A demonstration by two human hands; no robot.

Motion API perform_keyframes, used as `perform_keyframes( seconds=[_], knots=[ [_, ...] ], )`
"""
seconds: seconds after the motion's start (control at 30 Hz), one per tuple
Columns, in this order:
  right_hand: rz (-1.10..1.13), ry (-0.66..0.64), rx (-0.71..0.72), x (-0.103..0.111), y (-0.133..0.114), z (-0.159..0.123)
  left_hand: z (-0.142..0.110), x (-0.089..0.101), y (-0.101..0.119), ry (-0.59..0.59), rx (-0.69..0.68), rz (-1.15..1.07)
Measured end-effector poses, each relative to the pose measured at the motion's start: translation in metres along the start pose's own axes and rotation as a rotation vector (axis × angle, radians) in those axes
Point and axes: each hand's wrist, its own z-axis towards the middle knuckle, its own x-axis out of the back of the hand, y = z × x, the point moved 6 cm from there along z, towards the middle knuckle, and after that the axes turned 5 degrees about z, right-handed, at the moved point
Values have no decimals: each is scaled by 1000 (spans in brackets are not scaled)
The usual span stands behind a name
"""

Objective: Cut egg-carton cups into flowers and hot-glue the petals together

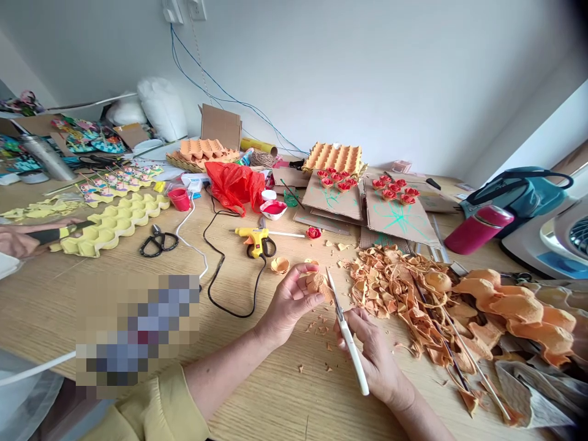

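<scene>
Between the fingers and thumb of my left hand is a small orange egg-carton cup. My right hand grips white-handled scissors, their blades pointing up beside the cup's right edge. Whether the blades touch the cup I cannot tell. Small orange scraps lie on the table below my hands. Just beyond my left hand sits a cut orange petal cup. Farther back lies a yellow glue gun, with a red-painted flower near its white glue stick.
A heap of orange trimmings and orange egg-carton pieces fill the right side. Red flowers stand on cardboard sheets at the back. Black scissors and a yellow egg tray lie left, where another person's hand reaches in.
</scene>
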Motion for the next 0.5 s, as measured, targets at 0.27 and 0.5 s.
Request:
perform_keyframes(
  seconds=[0.27,0.5],
  knots=[
    [-128,104,-31,14,2,5,10,7,8,7,-64,102],
    [-321,97,-186,38,5,-5,18,36,11,199,-65,143]
  ],
)
